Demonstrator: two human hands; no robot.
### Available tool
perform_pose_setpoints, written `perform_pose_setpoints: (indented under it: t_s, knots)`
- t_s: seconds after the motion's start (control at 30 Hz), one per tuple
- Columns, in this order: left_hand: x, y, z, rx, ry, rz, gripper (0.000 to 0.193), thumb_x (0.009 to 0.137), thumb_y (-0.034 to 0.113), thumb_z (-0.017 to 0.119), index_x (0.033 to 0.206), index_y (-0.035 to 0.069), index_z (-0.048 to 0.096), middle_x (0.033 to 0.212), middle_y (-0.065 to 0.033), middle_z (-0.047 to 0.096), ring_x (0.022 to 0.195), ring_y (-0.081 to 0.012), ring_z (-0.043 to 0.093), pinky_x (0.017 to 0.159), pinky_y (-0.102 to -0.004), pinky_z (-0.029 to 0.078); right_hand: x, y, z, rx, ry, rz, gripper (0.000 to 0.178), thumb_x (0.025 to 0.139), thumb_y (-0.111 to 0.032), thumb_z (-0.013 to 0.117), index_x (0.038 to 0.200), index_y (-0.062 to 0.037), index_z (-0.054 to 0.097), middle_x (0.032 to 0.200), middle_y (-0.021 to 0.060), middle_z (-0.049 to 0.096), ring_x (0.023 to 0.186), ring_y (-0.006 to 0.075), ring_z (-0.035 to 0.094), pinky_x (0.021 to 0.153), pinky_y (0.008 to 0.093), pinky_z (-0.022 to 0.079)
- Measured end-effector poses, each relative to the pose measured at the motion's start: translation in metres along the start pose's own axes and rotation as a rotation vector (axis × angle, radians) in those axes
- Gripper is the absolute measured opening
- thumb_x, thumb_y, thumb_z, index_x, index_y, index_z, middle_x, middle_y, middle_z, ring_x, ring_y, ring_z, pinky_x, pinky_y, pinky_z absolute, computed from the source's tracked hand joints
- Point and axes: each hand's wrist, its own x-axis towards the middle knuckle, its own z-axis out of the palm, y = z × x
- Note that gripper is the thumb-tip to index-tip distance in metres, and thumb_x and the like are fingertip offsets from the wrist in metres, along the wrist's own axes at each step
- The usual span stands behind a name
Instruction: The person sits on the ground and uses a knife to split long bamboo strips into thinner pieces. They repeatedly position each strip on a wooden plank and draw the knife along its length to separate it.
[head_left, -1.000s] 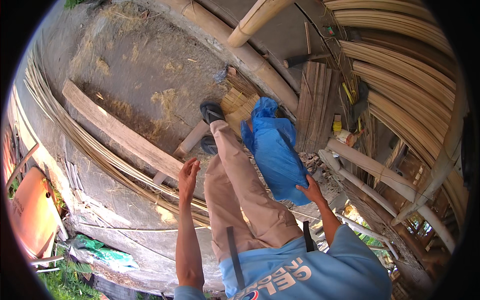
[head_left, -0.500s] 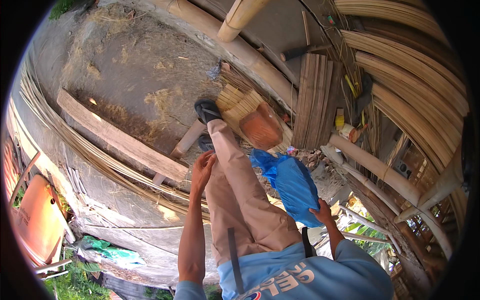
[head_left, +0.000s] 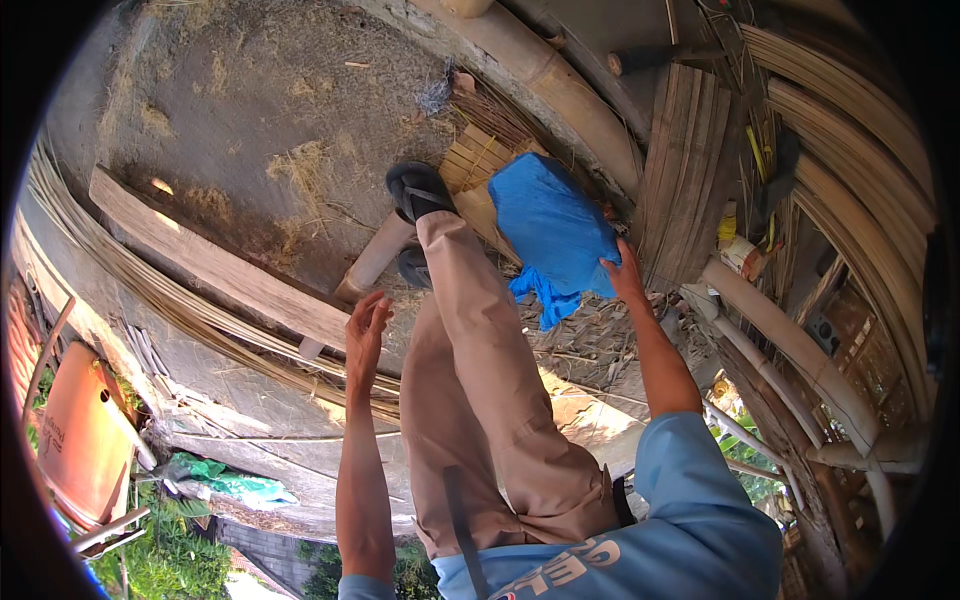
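My right hand (head_left: 624, 274) grips the lower right side of a bulky blue plastic bag (head_left: 552, 212). The bag is held out ahead of my legs, and its loose crumpled end hangs toward me. What fills it is hidden. Beneath the bag, a bundle of pale split strips (head_left: 472, 160) shows only in part. To the left of my knee, my left hand (head_left: 367, 328) is empty, its fingers loosely bent and apart.
A long wooden plank (head_left: 220, 262) and thin bamboo strips (head_left: 190, 318) lie at left. Upright-looking dark boards (head_left: 685, 170) stand right of the bag. Bamboo poles (head_left: 780, 330) and stacked long slats (head_left: 860, 170) crowd the right. My sandalled foot (head_left: 420, 188) is close to the bag.
My right arm has swung the blue bag forward, away from my body, and it now covers the orange-brown tray-like piece. My left hand has shifted slightly left.
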Motion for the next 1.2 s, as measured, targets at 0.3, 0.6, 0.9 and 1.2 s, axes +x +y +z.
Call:
perform_pose_setpoints:
  t_s: [0.3, 0.6, 0.9, 1.2]
  knots:
    - [-0.008, -0.024, 0.014, -0.021, -0.049, -0.091, 0.063, 0.099, 0.053, 0.062, 0.14, 0.005, 0.057, 0.129, -0.0137, 0.068, 0.116, -0.0231, 0.065, 0.102, -0.0375, 0.047, -0.012, 0.001, -0.023, 0.087, -0.127, 0.062, 0.069, 0.095, -0.028, 0.073, 0.151, -0.0032, 0.042, 0.145, 0.0229, 0.052, 0.133, 0.0389, 0.053, 0.111, 0.0483, 0.042]
    - [0.021, -0.032, 0.027, -0.091, 0.008, -0.009, 0.058, 0.099, 0.048, 0.066, 0.134, 0.002, 0.062, 0.117, -0.0126, 0.072, 0.106, -0.0186, 0.066, 0.093, -0.0332, 0.048, 0.06, -0.034, 0.037, 0.019, -0.183, 0.138, 0.098, 0.082, -0.016, 0.075, 0.162, -0.0089, 0.018, 0.167, 0.024, 0.015, 0.155, 0.0412, 0.017, 0.125, 0.0498, 0.024]
    - [-0.01, -0.093, 0.012, -0.197, 0.118, -0.163, 0.061, 0.1, 0.049, 0.063, 0.136, 0.0, 0.059, 0.122, -0.0139, 0.071, 0.108, -0.0221, 0.068, 0.093, -0.0339, 0.05, 0.024, -0.082, -0.011, -0.057, -0.002, -0.111, 0.084, 0.089, -0.021, 0.07, 0.159, -0.0134, 0.025, 0.168, 0.0232, 0.014, 0.156, 0.0398, 0.018, 0.123, 0.0515, 0.027]
    - [-0.092, -0.133, 0.036, -0.58, 0.195, -0.21, 0.062, 0.105, 0.053, 0.053, 0.137, 0.0, 0.057, 0.125, -0.0153, 0.069, 0.11, -0.0234, 0.067, 0.094, -0.0365, 0.051, -0.028, -0.149, -0.068, -0.073, -0.008, -0.022, 0.047, 0.099, -0.031, 0.065, 0.138, -0.0057, 0.054, 0.146, 0.0199, 0.053, 0.136, 0.036, 0.051, 0.111, 0.0477, 0.042]
